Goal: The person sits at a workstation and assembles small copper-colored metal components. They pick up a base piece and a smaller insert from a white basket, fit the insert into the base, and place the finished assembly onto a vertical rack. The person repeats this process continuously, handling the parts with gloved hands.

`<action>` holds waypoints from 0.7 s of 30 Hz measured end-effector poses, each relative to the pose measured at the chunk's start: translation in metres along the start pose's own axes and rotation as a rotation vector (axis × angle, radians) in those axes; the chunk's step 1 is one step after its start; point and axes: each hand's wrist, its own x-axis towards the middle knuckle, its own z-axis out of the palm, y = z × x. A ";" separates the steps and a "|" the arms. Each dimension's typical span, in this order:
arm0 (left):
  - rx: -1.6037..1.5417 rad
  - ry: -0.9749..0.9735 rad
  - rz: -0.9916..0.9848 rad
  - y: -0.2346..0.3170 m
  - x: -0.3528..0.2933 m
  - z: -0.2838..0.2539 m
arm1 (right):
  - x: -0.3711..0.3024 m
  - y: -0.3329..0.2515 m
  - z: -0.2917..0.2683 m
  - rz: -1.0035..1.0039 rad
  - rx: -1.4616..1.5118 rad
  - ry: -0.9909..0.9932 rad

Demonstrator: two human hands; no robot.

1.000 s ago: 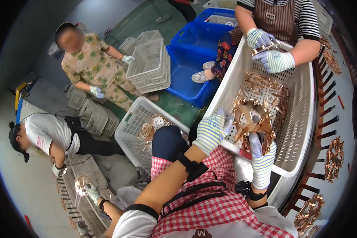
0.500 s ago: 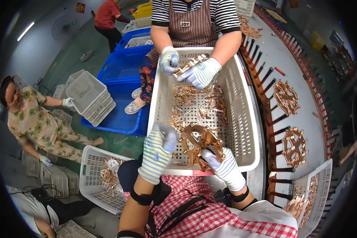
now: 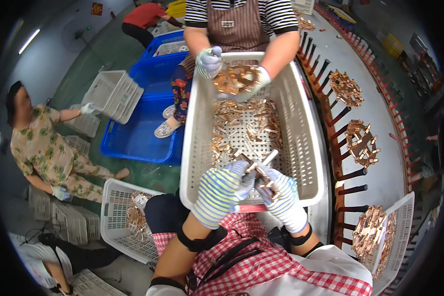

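Both of my hands wear striped white gloves and meet above the near end of a white perforated basket (image 3: 313,170). My right hand (image 3: 283,200) grips a copper-coloured metal casting (image 3: 267,186), which is tilted nearly edge-on, its outline partly hidden by fingers. The fingers of my left hand (image 3: 221,191) are closed against the casting's left side, touching it near a pale bar-like piece. Beneath, many small copper-coloured metal pieces (image 3: 246,123) lie scattered on the basket floor. Across from me, a co-worker's gloved hands (image 3: 209,63) hold a blurred copper-coloured casting (image 3: 236,80) over the far end.
To the right, a conveyor (image 3: 375,93) carries several copper-coloured castings (image 3: 361,143) past a row of dark rods. A tilted white basket (image 3: 398,237) stands at lower right, another basket (image 3: 114,212) at lower left. Blue bins (image 3: 138,133) and a person moving stacked baskets (image 3: 111,96) are left.
My left hand has moved right, onto the casting in my right hand, which has turned from broadside to nearly edge-on. The co-worker's casting has turned too. Castings on the conveyor have shifted away from me.
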 end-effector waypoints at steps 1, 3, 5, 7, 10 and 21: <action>0.164 -0.004 0.074 0.004 -0.007 -0.003 | -0.009 -0.004 -0.002 0.090 0.050 -0.040; 0.269 -0.077 0.079 0.019 -0.022 -0.015 | -0.025 -0.008 -0.004 0.138 0.049 -0.092; -0.022 0.022 0.039 0.024 -0.040 -0.011 | -0.039 -0.013 -0.001 0.146 -0.039 -0.080; -0.707 -0.115 -0.320 0.042 -0.068 -0.021 | -0.052 -0.010 -0.003 0.263 0.059 0.133; -0.795 -0.172 -0.584 0.042 -0.102 -0.019 | -0.062 -0.013 0.006 0.324 0.445 0.521; 0.087 0.147 -0.182 0.024 -0.134 0.000 | -0.140 -0.051 0.002 0.564 0.671 0.163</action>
